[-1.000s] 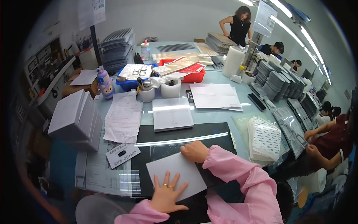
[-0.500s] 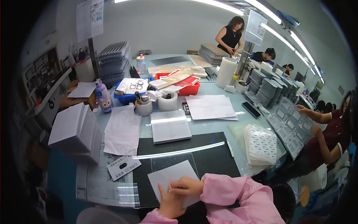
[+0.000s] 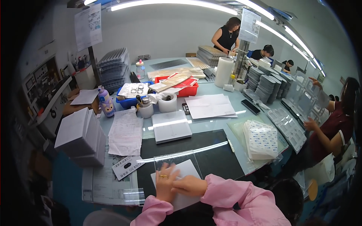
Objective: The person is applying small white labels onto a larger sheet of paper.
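A white sheet [image 3: 190,170] lies at a slant on a black mat [image 3: 218,158] at the table's near edge. It partly covers a clear flat plate [image 3: 181,155]. My left hand [image 3: 166,184], with a gold ring, rests over the sheet's left part, its fingers stretched out and slightly blurred. From the right, my right hand [image 3: 191,186] reaches over the sheet, its fingers bent and closed against my left hand. Whatever its fingertips may pinch is hidden. Behind the mat sits a stack of white sheets [image 3: 171,128] under a clear cover.
White stacks [image 3: 77,132] stand left, beside a handwritten paper [image 3: 126,132] and a printed card [image 3: 126,167]. Farther back are a blue bin [image 3: 130,102], a red bin [image 3: 186,89] and tape rolls [image 3: 167,103]. A phone [image 3: 250,107] and wrapped pads [image 3: 260,139] lie right. A co-worker [image 3: 332,128] handles clear trays.
My left hand has moved up over the sheet, its fingers now pointing away from me. My right hand stays beside it. The co-worker at right has lifted a clear tray.
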Demonstrator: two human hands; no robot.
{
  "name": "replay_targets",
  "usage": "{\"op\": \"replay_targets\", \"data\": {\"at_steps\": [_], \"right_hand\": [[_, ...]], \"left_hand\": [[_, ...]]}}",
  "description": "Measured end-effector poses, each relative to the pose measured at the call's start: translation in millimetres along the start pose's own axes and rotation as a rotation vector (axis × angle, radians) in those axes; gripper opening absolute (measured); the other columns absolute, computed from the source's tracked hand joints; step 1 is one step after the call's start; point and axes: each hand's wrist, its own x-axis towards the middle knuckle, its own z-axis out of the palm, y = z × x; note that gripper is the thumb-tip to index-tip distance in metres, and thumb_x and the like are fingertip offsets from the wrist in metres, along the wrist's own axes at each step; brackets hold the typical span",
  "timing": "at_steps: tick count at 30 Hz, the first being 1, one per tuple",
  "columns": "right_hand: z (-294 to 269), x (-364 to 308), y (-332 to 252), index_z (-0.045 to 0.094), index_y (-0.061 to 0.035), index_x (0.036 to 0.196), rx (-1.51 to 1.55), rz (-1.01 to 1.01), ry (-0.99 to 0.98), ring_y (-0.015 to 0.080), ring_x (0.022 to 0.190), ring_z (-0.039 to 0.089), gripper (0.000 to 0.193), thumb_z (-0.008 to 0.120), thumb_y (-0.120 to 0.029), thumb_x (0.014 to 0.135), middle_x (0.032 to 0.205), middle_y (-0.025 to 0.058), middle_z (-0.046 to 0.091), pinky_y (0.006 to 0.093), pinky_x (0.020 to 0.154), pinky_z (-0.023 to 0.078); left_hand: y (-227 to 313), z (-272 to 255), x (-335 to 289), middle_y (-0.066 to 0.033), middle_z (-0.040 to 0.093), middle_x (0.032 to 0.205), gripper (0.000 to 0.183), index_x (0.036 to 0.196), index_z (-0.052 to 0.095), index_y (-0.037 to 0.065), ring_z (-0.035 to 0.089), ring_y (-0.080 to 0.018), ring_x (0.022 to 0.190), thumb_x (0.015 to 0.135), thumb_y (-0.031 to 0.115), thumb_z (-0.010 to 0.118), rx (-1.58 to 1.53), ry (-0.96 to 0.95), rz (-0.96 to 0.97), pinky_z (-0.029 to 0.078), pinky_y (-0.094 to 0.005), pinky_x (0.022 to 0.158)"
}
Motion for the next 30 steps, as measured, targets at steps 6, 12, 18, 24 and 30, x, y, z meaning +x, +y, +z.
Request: {"op": "replay_targets", "data": {"at_steps": [6,12,18,24,30], "right_hand": [[-33,41,29,0.064,-0.0067,0.077,-0.416,-0.148,0.735,0.0336,0.066,0.064,0.028,0.06,-0.028,0.095,0.069,0.0111,0.064,0.0424,0.064,0.051],[-30,64,23,0.07,-0.009,0.063,-0.547,0.359,0.153,0.0347,0.064,0.067,0.062,0.042,-0.049,0.102,0.065,0.0132,0.068,0.0447,0.063,0.052],[-53,99,44,0.073,-0.0114,0.075,-0.526,0.247,0.179,0.0368,0.066,0.067,0.06,0.035,-0.047,0.104,0.065,0.0157,0.067,0.0488,0.067,0.052],[-140,121,94,0.063,-0.0132,0.121,-0.78,0.498,0.304,0.0352,0.088,0.069,0.034,0.038,-0.023,0.099,0.098,0.0157,0.072,0.0484,0.077,0.054],[-265,32,196,0.073,-0.0026,0.092,-0.543,0.772,0.794,0.0462,0.104,0.061,0.071,0.028,-0.056,0.102,0.099,0.0275,0.068,0.0505,0.094,0.045]], "left_hand": [[10,3,8,-0.0002,0.073,0.105,0.019,0.099,0.074,0.014,0.067,-0.0237,0.11,0.08,0.014,0.069,0.019,0.074,0.107,0.037,-0.0605,0.106],[37,-29,22,-0.002,0.074,0.094,0.016,0.091,0.073,0.011,0.069,-0.0218,0.102,0.075,0.011,0.073,0.123,0.187,0.295,0.047,-0.0482,0.099],[45,-67,36,-0.0039,0.073,0.088,0.016,0.089,0.071,0.009,0.072,-0.0204,0.087,0.074,0.012,0.075,0.093,0.094,0.465,0.056,-0.0333,0.08],[76,-144,2,-0.0058,0.073,0.092,0.014,0.094,0.072,0.007,0.072,-0.0212,0.087,0.08,0.01,0.071,0.127,-0.013,0.44,0.057,-0.0331,0.079],[-42,-346,-228,-0.0123,0.07,0.097,0.021,0.093,0.068,0.01,0.064,-0.0338,0.08,0.079,0.026,0.074,1.043,0.275,0.551,0.051,-0.0429,0.074]]}}
